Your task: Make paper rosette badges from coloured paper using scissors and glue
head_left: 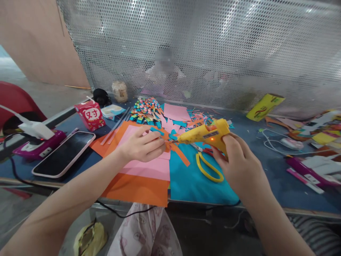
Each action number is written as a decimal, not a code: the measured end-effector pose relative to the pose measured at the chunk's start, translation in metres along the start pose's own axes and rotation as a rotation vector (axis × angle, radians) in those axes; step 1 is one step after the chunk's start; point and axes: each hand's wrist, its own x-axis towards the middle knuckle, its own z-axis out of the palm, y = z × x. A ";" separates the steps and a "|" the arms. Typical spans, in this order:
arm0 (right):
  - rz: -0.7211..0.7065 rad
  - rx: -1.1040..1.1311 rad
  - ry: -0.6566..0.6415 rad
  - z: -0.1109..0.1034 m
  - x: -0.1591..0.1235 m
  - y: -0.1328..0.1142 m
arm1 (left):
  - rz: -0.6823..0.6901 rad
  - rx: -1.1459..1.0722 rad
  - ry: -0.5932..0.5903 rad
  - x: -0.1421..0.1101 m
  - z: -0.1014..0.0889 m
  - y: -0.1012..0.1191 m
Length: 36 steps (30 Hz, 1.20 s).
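My right hand [237,156] is wrapped round the handle of a yellow glue gun [202,134], its orange light lit. The nozzle points left, toward orange and blue paper strips [181,156] by my left fingertips. With fingers pinched, my left hand [145,144] is at these strips; how it grips them is partly hidden. Under the hands lie a pink sheet [149,170], an orange sheet [144,188] and a blue sheet [191,188]. Scissors with yellow handles [209,172] rest on the blue sheet, below the glue gun.
Behind the hands sit a heap of colourful folded paper pieces [146,111] and a pink sheet [177,112]. A phone [64,154], a red drink carton [90,115] and a purple power strip [44,145] stand left. Another power strip [309,170] lies right. A perforated metal screen [213,53] borders the table.
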 end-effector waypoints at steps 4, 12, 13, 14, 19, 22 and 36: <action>-0.006 0.020 -0.032 -0.001 0.001 -0.003 | 0.022 0.001 0.045 0.003 0.000 0.001; 0.001 -0.035 -0.011 -0.001 -0.002 0.001 | 0.031 0.013 0.072 0.008 -0.002 0.002; -0.008 -0.039 -0.011 -0.002 -0.002 0.001 | 0.014 -0.005 0.060 0.008 -0.002 0.002; -0.020 -0.036 -0.009 -0.003 -0.002 0.000 | 0.002 -0.008 0.042 0.007 -0.002 0.002; -0.060 -0.027 0.001 -0.004 0.002 -0.003 | 0.095 0.147 0.059 0.008 -0.002 0.003; -0.067 -0.062 0.009 -0.004 0.002 -0.002 | 0.146 0.210 0.106 0.011 -0.002 0.003; -0.150 -0.067 -0.044 -0.010 -0.009 0.001 | 0.102 0.283 0.057 0.012 -0.004 -0.006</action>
